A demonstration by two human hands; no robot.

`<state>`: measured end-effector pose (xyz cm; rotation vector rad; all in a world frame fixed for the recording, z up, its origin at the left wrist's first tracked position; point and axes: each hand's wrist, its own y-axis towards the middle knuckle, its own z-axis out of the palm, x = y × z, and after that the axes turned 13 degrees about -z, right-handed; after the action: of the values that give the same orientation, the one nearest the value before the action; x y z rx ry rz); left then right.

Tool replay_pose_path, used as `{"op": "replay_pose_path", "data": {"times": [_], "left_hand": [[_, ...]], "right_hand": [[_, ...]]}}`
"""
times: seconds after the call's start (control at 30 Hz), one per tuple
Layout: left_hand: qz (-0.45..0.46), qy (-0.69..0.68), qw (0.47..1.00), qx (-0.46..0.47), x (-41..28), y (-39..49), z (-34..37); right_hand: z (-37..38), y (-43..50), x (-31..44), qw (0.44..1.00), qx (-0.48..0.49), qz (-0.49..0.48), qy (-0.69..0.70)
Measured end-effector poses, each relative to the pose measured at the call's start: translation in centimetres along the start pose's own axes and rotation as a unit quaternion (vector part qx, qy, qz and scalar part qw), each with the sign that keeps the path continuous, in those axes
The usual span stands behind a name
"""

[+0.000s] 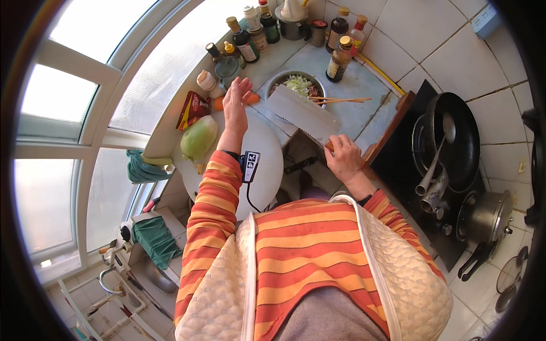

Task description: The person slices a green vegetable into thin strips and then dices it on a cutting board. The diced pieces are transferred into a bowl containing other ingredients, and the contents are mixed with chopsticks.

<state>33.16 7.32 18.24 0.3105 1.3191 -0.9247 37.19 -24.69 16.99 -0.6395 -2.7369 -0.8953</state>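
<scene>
My right hand (342,157) grips the wooden handle of a broad cleaver (303,113), whose blade is held over the near side of a metal bowl (324,87). Inside the bowl lie chopped pale green and white vegetable (298,85) and what looks like minced meat; two wooden chopsticks (345,100) rest across its right side. Raised above the round white cutting board (262,149), my left hand (236,100) is empty, its fingers extended. A carrot (218,104), partly hidden by that hand, lies at the board's far edge. The green radish-like vegetable (198,137) is on the board's left side.
Sauce bottles (339,59) and jars (319,33) stand along the counter's back. At right, a black wok (463,140) with a ladle and a pressure cooker (484,221) sit by the dark stove. A red packet (194,110) lies left, near the window; a sink (158,275) is lower left.
</scene>
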Motion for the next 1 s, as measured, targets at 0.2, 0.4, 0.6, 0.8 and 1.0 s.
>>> {"op": "replay_pose_path", "data": {"times": [0.2,0.4,0.6,0.8,1.0], "left_hand": [[0.077,0.029,0.997,-0.002,-4.1,-5.2,-6.5],[0.008,-0.010,0.998,-0.058,-2.2,-9.8,-12.2],[-0.068,-0.015,0.996,-0.061,2.7,-12.6,-12.6],[-0.108,0.017,0.991,-0.075,5.1,-14.7,-14.9],[-0.171,0.042,0.984,-0.036,8.8,-12.6,-11.8]], "right_hand": [[3.4,-1.2,2.9,0.982,0.080,-0.122,0.116],[13.6,-0.7,6.2,0.918,0.142,-0.335,0.159],[19.5,0.6,9.1,0.902,0.165,-0.389,0.088],[14.9,3.3,-1.9,0.853,-0.174,0.383,0.309],[12.5,7.6,-14.1,0.606,-0.296,0.524,0.520]]}}
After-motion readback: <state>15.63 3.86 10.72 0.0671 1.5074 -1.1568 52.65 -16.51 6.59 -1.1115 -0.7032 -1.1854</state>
